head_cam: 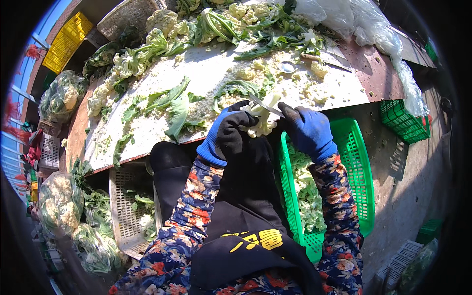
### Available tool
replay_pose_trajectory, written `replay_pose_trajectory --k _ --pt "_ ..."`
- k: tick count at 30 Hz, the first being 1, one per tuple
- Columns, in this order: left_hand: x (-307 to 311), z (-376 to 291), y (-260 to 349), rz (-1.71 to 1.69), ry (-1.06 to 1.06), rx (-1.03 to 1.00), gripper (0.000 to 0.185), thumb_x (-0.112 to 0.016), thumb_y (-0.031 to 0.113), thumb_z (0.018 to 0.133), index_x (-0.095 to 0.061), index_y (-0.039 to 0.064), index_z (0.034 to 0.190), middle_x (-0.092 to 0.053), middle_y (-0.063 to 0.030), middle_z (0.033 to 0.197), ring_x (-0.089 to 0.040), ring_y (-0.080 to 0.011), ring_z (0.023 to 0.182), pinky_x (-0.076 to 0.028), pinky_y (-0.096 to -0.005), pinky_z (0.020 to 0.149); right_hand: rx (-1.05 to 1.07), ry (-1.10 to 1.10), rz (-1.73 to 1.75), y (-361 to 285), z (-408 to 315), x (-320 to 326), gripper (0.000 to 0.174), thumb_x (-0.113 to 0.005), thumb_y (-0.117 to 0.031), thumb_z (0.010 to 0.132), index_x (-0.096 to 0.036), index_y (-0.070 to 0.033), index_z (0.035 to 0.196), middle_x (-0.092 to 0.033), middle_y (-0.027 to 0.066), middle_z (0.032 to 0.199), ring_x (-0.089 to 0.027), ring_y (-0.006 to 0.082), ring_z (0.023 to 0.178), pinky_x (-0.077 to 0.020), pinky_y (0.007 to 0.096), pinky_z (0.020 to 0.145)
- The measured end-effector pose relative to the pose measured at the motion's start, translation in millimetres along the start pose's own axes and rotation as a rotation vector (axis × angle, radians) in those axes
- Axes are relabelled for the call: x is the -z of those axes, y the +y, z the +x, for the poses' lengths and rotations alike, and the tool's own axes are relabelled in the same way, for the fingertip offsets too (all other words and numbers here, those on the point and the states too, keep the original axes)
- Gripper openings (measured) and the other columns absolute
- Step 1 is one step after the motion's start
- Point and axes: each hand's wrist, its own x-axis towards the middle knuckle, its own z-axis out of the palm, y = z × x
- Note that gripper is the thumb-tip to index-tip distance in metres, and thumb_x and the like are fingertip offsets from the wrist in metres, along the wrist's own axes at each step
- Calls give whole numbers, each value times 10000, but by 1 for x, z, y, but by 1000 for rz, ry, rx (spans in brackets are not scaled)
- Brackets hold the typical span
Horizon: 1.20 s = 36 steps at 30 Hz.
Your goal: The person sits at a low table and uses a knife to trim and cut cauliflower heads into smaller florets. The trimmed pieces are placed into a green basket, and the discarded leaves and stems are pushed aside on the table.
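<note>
My left hand, in a blue and black work glove, grips a piece of cauliflower above the table's near edge. My right hand, gloved the same way, holds a knife whose blade lies across the cauliflower's stalk. The knife's handle is hidden in the fingers. Below my right hand and forearm stands a green plastic basket holding cut cauliflower pieces. Cauliflower leaves and crumbs lie on the white table top beyond my hands.
Trimmed leaves and cauliflower line the table's far side, near clear plastic bags. A small metal lid-like disc lies on the table. At left are bagged cauliflowers and a white crate; another green crate stands right.
</note>
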Motion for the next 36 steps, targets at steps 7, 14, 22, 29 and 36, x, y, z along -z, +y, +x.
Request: replay_pose_trajectory --k 7,14,22,29,36 --pt "52 2 33 269 235 89 135 -558 -23 784 -612 -15 908 -644 -114 925 -619 -207 886 -491 -309 817 -593 190 307 31 -15 -36 267 -587 -212 884 -575 -142 1141 -678 134 984 -677 298 811 -541 362 687" --pt "-111 25 51 -153 -296 783 434 -681 150 825 -515 4 1198 -607 -34 886 -566 -65 683 -461 -198 618 -1268 529 639 17 -142 66 184 -532 -196 949 -584 -95 1094 -586 16 705 -470 53 500 -373 208 451" --pt "-172 7 -32 116 -115 760 417 -716 282 809 -597 -43 1042 -646 -134 863 -617 -153 765 -492 -283 709 -1832 -249 38 20 -384 4 515 -699 -429 781 -552 -79 1129 -659 131 966 -646 278 784 -497 386 690" --pt "-178 11 -41 47 -65 848 268 -686 202 829 -631 9 1006 -604 -30 700 -526 -87 536 -441 -245 498 -1995 105 248 50 -433 -95 615 -796 -312 690 -521 -25 1159 -660 145 923 -650 291 769 -518 384 675" --pt "-200 13 -36 -243 -49 1003 267 -645 268 877 -634 28 992 -603 -24 819 -550 -93 675 -482 -237 554 -1652 772 1304 -33 -399 3 433 -638 -136 855 -497 -62 1257 -564 17 799 -493 100 548 -432 235 484"
